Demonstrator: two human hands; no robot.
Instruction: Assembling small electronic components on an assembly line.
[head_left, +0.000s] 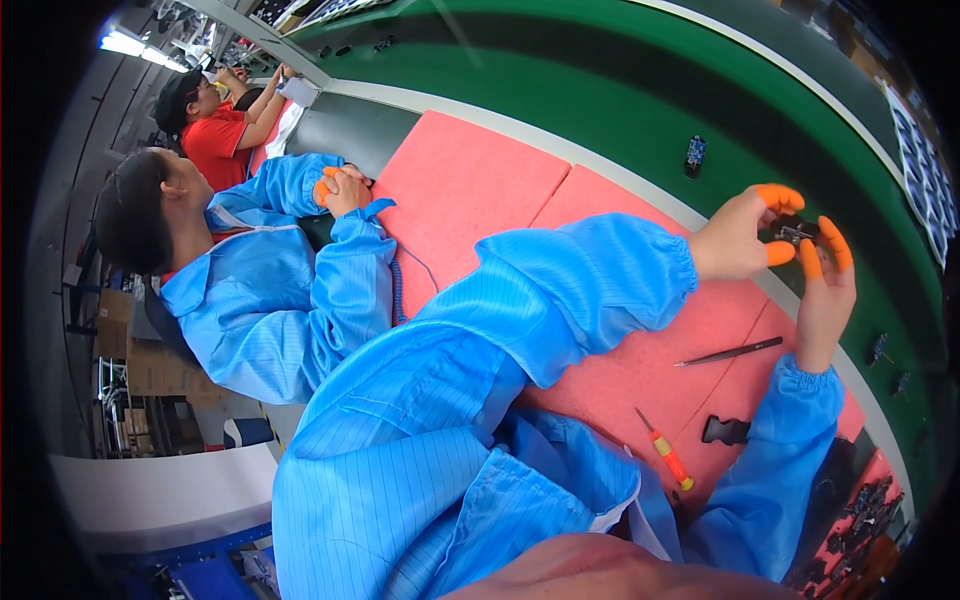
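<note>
My left hand and my right hand meet over the edge of the green belt, both with orange finger cots on the fingertips. Between their fingertips they pinch a small dark part, mostly hidden by the fingers. Blue coat sleeves cover both forearms. On the pink foam mat under my arms lie dark tweezers, a small screwdriver with an orange and yellow handle, and a black plastic piece.
A small blue-black part and two tiny dark parts lie on the belt. Several dark parts are heaped at the lower right. A co-worker in a blue coat sits close on my left, and another in a red shirt beyond.
</note>
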